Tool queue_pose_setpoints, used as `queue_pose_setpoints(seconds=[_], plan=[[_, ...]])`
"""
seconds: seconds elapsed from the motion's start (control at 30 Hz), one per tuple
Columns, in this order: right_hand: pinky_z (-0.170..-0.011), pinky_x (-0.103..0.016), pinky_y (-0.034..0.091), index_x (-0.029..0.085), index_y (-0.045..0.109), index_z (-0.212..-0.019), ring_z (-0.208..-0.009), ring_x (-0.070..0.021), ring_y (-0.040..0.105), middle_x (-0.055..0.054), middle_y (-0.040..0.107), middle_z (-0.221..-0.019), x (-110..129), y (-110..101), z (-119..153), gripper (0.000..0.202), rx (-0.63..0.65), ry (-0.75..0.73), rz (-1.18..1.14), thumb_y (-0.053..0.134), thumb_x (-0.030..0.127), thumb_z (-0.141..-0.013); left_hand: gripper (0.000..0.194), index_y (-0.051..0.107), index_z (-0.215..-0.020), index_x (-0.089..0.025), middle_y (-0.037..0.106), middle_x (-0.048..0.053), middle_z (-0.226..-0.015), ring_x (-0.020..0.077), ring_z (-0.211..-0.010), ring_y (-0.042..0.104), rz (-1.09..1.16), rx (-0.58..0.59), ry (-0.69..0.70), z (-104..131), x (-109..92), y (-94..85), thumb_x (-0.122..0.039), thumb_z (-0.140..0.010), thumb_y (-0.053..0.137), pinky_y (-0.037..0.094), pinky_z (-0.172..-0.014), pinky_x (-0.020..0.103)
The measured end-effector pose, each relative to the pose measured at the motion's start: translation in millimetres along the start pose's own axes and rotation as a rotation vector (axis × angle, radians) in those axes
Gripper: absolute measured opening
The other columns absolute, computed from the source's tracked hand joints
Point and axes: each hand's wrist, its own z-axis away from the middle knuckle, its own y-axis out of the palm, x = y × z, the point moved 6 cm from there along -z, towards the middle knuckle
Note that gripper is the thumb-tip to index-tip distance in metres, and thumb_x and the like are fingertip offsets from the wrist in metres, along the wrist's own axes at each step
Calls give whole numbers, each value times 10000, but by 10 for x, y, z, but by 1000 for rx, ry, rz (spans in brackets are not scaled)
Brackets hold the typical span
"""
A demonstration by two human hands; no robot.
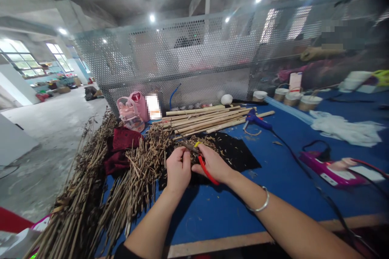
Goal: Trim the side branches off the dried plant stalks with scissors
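Observation:
My right hand (214,164) is closed around a pair of shears (208,172) with red handles and a yellow part near the pivot. Their dark blades point left, toward the fingertips of my left hand (178,169). That hand is closed in a pinch beside the blades; what it holds is too small to make out. Under and beyond both hands lies a black cloth (243,154) strewn with small plant bits. A heap of dry stalks (133,182) spreads to the left of my left hand.
Pale bamboo sticks (206,119) lie behind the hands, beside a blue glue gun (257,120). A magenta power strip (331,172) and its cables are on the right. Pink bag (136,107), dark red cloth (123,145) and perforated metal screen (176,60) stand farther back.

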Motion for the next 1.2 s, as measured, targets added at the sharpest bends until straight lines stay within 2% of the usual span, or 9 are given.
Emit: queue_pose_setpoints(seconds=[0.2, 0.37, 0.63, 0.8, 0.93, 1.07, 1.2], plan=[[-489, -208, 285, 198, 420, -731, -510, -93, 391, 36, 486, -611, -117, 61, 9, 323, 11, 106, -21, 609, 457, -686, 245, 566, -728, -152, 556, 7, -656, 106, -605, 475, -90, -4, -3, -9, 2, -22, -263, -855, 388, 358, -586, 214], [-460, -201, 264, 199, 429, -681, -477, -87, 370, 45, 465, -548, -177, 64, 4, 325, 24, 152, -32, 593, 479, -694, 246, 571, -742, -151, 556, 8, -658, 108, -607, 477, -131, -22, 13, -32, 9, -49, -282, -852, 395, 358, -600, 218], [-462, -201, 267, 197, 437, -679, -474, -88, 365, 50, 443, -537, -144, 55, -14, 313, 59, 115, -41, 581, 473, -707, 285, 581, -767, -158, 559, 14, -645, 125, -628, 513, -52, -36, -44, -61, 143, -63, -339, -856, 380, 381, -583, 215], [-528, -214, 314, 198, 440, -817, -567, -111, 411, 26, 473, -658, -40, 16, -4, 334, 95, 43, -12, 611, 451, -681, 250, 601, -783, -168, 568, 8, -640, 120, -612, 519, -69, -5, -9, -60, 99, -58, -282, -851, 389, 385, -587, 214], [-545, -225, 327, 193, 412, -791, -590, -118, 400, 17, 454, -673, -19, 42, 13, 344, 43, -10, -42, 591, 471, -696, 240, 590, -744, -164, 569, 5, -646, 112, -601, 505, -79, 4, 19, -31, 42, -42, -251, -848, 392, 373, -581, 210], [-485, -207, 286, 204, 377, -758, -508, -95, 361, 56, 412, -579, -61, 140, 37, 333, 45, 17, -140, 571, 471, -720, 251, 575, -741, -162, 555, 4, -647, 106, -590, 483, -79, -6, 27, -9, 8, -40, -249, -862, 373, 362, -573, 208], [-446, -200, 254, 205, 385, -713, -468, -84, 355, 62, 424, -544, -106, 151, 45, 353, 36, 83, -137, 606, 478, -687, 257, 555, -700, -164, 550, 8, -644, 109, -598, 486, -126, -32, 40, -24, -17, -78, -248, -862, 375, 352, -573, 209]])
